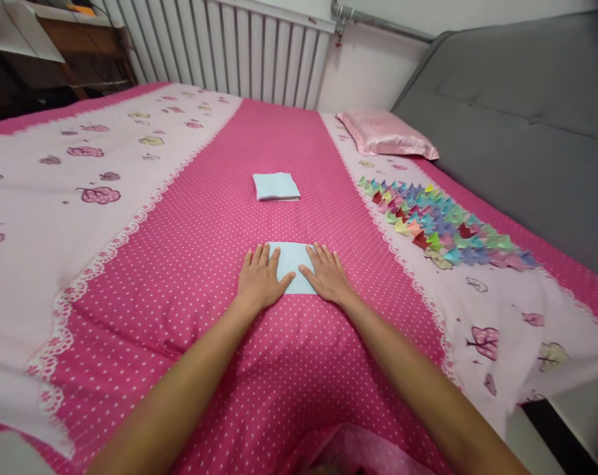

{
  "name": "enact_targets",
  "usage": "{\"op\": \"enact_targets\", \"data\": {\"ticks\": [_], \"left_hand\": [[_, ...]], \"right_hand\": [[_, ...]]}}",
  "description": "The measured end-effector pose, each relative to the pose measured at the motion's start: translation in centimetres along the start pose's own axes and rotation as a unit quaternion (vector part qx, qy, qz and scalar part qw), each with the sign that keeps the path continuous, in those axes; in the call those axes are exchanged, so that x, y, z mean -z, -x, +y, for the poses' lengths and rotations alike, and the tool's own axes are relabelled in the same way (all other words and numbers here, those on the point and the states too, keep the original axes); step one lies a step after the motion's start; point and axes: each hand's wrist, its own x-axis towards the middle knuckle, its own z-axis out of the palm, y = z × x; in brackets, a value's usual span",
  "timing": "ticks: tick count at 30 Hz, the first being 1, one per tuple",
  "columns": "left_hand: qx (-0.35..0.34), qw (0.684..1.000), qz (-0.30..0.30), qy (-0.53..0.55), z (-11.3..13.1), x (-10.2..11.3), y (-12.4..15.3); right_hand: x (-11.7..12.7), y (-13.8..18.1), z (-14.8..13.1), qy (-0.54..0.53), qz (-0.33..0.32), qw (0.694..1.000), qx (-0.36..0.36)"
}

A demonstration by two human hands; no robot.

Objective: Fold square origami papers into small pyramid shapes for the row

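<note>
A single light-blue sheet of paper lies flat on the pink dotted bedspread in front of me. My left hand rests palm down over the sheet's left edge, its fingers spread. On the right edge, my right hand lies flat in the same way, fingers apart. The two thumbs point toward each other across the paper's middle. Beyond the hands sits a small stack of paper sheets with a pale blue one on top.
Rows of small folded paper pieces in many colours stand on the bed at the right. Behind them are a pink pillow and a grey padded headboard. A white radiator lines the far wall; a wooden table stands far left.
</note>
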Motion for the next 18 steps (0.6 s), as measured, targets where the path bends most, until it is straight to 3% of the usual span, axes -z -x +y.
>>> {"op": "enact_targets", "data": {"ticks": [6,10,15,18], "left_hand": [[0.073,0.997,0.01,-0.04,-1.4,0.5,-0.1],[0.08,0.996,0.013,-0.047,-1.8,0.7,-0.1],[0.088,0.995,0.048,-0.004,-1.7,1.2,-0.3],[0.105,0.99,0.079,0.047,-1.7,2.0,-0.4]], "right_hand": [[0.0,0.2,-0.2,-0.011,0.006,1.0,-0.004],[0.5,-0.5,0.2,-0.069,0.004,0.998,-0.015],[2.5,-3.8,0.3,-0.139,0.023,0.987,-0.074],[3.5,-6.2,-0.5,-0.077,-0.014,0.997,-0.027]]}}
